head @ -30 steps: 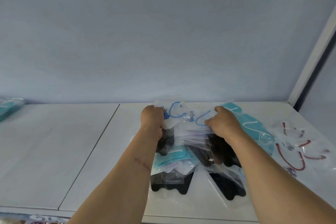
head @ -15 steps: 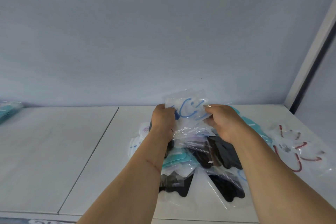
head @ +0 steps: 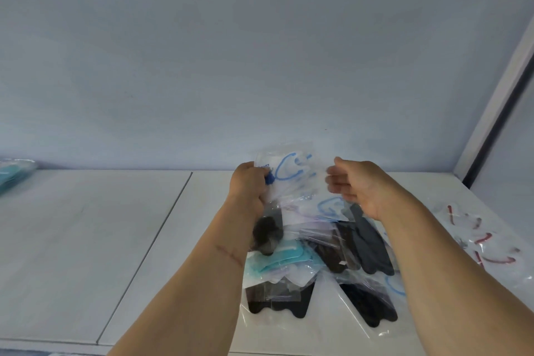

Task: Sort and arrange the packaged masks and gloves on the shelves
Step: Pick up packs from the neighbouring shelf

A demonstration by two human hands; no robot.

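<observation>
My left hand [head: 249,185] grips the left edge of a clear packet holding a white mask with blue ear loops [head: 291,172], lifted above the pile. My right hand [head: 357,182] hovers just right of that packet with fingers loosely spread and blurred, holding nothing. Below both hands a heap of clear packets [head: 318,263] lies on the white shelf [head: 86,240]: teal masks [head: 277,259], black gloves [head: 367,246] and black masks [head: 277,302]. My forearms hide parts of the heap.
Packets with red-looped white masks [head: 485,243] lie at the right end of the shelf. A teal packet [head: 13,173] sits at the far left edge. A pale back wall [head: 260,66] and a side post [head: 497,101] bound the shelf.
The blue-looped mask packet has been lifted higher off the pile. My right hand has let go of it and moved slightly right; my left hand still holds it.
</observation>
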